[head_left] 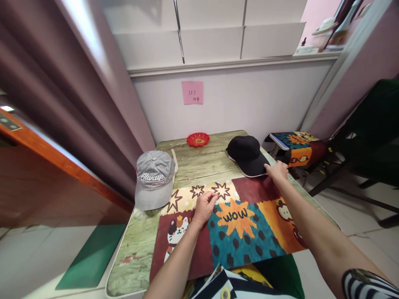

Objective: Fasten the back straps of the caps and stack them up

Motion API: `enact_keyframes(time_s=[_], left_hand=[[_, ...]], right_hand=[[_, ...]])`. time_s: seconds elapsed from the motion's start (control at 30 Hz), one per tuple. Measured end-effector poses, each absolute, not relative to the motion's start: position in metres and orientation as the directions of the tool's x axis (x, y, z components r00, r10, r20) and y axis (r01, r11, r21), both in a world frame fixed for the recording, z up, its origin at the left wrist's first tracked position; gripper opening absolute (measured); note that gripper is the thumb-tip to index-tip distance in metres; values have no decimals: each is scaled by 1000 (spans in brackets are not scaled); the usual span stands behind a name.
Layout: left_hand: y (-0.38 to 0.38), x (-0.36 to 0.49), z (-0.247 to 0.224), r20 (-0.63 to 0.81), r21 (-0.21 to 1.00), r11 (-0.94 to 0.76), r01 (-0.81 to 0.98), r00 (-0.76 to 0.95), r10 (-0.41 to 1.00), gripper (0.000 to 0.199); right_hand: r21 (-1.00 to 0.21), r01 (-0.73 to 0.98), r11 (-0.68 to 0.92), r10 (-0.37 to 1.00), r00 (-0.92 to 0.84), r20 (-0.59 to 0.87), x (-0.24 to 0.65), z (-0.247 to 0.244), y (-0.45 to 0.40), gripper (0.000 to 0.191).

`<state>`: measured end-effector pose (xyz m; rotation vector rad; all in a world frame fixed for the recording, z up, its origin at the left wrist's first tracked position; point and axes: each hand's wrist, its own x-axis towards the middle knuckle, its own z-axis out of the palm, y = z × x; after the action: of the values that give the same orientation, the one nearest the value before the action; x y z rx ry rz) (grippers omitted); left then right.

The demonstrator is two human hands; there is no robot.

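A black cap (247, 154) lies at the right back of the wooden-patterned table (132, 245), its brim pointing toward the front right. My right hand (277, 171) pinches the brim's right edge. Over the colorful mat (246, 249), near its star-patterned strip, is my left hand (205, 206), its fingers drawn together in a pinch with nothing visible in them. At the table's left side rests a gray cap (154, 178) with white lettering, its brim toward me.
At the table's back edge stands a red scalloped dish (198, 139). A pink note (192, 92) is on the white wall. To the right are a dark chair (370, 128) and a small surface with a patterned cover (299, 143). Curtains hang at the left.
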<state>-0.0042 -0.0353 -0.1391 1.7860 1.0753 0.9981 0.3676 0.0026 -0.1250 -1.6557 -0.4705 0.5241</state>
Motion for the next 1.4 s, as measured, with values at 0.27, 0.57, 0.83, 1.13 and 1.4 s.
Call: enact_keyframes(time_s=[0.27, 0.57, 0.83, 1.13, 1.4], left_hand=[[-35, -4, -144, 220, 902, -319, 291, 326, 920, 22], [-34, -4, -147, 231, 898, -333, 288, 334, 914, 20], [-33, -3, -152, 226, 910, -317, 269, 319, 920, 19], [-35, -9, -145, 286, 899, -330, 287, 186, 940, 15], [39, -159, -41, 644, 619, -306, 723, -244, 725, 20]], right_hand=[[-525, 759, -385, 799, 559, 221, 333, -124, 26, 115], [-478, 715, -509, 779, 620, 98, 329, -152, 32, 117], [-443, 755, -484, 772, 606, 190, 323, -147, 21, 116], [-499, 866, -30, 754, 347, 558, 222, -163, -28, 71], [-668, 708, 230, 817, 233, 528, 148, -166, -2, 44]])
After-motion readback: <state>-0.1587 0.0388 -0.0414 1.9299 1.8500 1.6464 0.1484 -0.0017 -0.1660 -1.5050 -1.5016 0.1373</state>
